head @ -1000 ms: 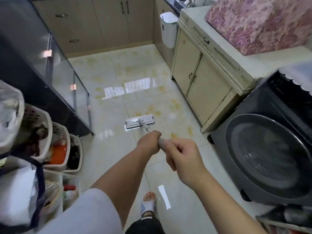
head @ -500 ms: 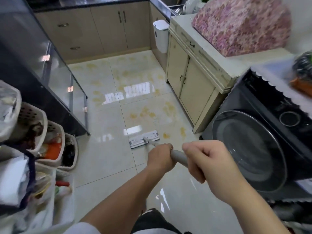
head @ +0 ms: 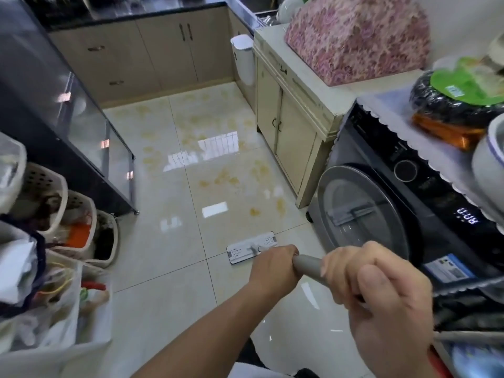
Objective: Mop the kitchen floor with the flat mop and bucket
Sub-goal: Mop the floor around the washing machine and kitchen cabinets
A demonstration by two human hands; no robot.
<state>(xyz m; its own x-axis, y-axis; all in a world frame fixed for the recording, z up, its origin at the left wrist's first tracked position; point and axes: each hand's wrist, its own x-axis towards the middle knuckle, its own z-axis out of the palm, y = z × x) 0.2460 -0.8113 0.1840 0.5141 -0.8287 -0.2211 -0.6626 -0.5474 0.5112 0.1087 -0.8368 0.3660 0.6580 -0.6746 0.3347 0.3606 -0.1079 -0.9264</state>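
Far left: stacked baskets point(head: 79, 214) with mixed stuff, plastic bags point(head: 62, 317) in front of them near the bottom edge. Behind them a dark glass-fronted cabinet point(head: 68, 124) runs along the left wall. Back wall: beige cupboards point(head: 152, 55) under a black counter. Glossy beige tile floor point(head: 169, 268) in the middle, yellowish stains on the tiles further back, window glare on the wet-looking surface. Flat mop head point(head: 252, 247) lies flat on the floor in centre frame, just in front of the washing machine door, white top with dotted pads. Grey mop handle point(head: 308, 266) runs from the head up toward the camera. Left hand point(head: 275, 270) is lower on the handle, fingers curled round it, partly hiding the joint at the head. Right hand point(head: 381, 298) is higher up, closer to camera, fingers and thumb wrapped tight round the handle. White bin point(head: 244, 60) hangs beside a cream cabinet point(head: 289, 126) on the right. Pink floral cover point(head: 357, 36) sits on top of that cabinet. Dark washing machine point(head: 387, 208) far right, mop reflected in its door, bagged items point(head: 458, 99) on top. Bucket not seen
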